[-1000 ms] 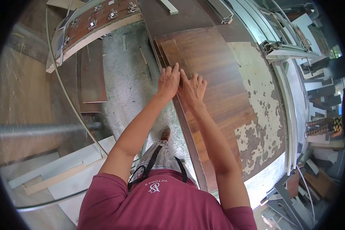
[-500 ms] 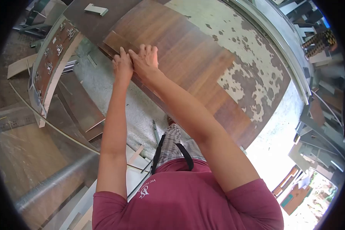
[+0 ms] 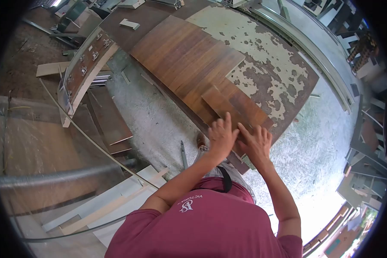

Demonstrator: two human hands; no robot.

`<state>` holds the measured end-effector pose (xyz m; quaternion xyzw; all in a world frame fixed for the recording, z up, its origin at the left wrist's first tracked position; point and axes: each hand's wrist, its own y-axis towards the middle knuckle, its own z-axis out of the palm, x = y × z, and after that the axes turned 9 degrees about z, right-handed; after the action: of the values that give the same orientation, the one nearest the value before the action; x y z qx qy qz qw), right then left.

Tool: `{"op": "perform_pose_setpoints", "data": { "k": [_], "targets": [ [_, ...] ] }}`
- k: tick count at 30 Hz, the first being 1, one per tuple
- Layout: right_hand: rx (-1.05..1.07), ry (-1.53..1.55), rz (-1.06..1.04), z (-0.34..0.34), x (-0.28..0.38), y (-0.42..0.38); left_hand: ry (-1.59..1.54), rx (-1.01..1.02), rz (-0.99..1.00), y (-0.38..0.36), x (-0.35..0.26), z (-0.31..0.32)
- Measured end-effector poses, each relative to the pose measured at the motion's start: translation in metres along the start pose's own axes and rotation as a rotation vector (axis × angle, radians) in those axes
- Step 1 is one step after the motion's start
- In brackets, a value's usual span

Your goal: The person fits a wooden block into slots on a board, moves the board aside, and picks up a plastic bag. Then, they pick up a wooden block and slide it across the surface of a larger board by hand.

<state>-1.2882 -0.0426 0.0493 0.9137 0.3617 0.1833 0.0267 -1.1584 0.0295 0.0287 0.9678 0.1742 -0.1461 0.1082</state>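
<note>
A large dark brown wood-grain panel (image 3: 180, 56) lies on a board with peeling paint (image 3: 279, 73). A narrow brown plank (image 3: 219, 103) lies on the panel's near end, angled toward me. My left hand (image 3: 222, 136) and my right hand (image 3: 257, 144) sit side by side on the plank's near end, fingers spread over it, next to the board's near corner. The plank's end is hidden under my hands.
A curved wooden form with metal clamps (image 3: 88, 64) leans at the left. Brown offcuts (image 3: 112, 120) and a slim tool (image 3: 183, 154) lie on the concrete floor. A grey pipe (image 3: 64, 176) and white boards (image 3: 116, 200) sit near left. Metal frames (image 3: 361, 150) crowd the right.
My hands have come from the panel's far left edge to its near end, and the narrow plank has come along with them. The view has swung toward the floor.
</note>
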Motion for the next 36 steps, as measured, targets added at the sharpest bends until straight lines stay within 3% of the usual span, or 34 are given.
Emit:
{"op": "perform_pose_setpoints", "data": {
  "k": [5,11,21,29,34,36],
  "targets": [
    [-0.001,-0.057,0.044,-0.001,-0.009,-0.016,-0.026,-0.039,0.077,-0.004,-0.012,0.005],
    [0.016,0.019,0.009,0.026,0.022,0.034,0.038,-0.064,0.008,0.024,0.037,-0.006],
    [-0.025,0.162,-0.095,0.114,0.131,0.208,0.158,-0.162,-0.323,0.146,0.193,-0.028],
    [-0.078,0.189,-0.115,0.186,0.219,0.357,0.249,-0.228,-0.412,0.255,0.341,-0.046],
    [-0.125,0.173,-0.122,0.212,0.242,0.406,0.236,-0.170,-0.435,0.300,0.387,-0.056],
    [-0.020,0.164,-0.095,0.209,0.243,0.408,0.230,-0.167,-0.473,0.303,0.389,-0.055]
  ]
}}
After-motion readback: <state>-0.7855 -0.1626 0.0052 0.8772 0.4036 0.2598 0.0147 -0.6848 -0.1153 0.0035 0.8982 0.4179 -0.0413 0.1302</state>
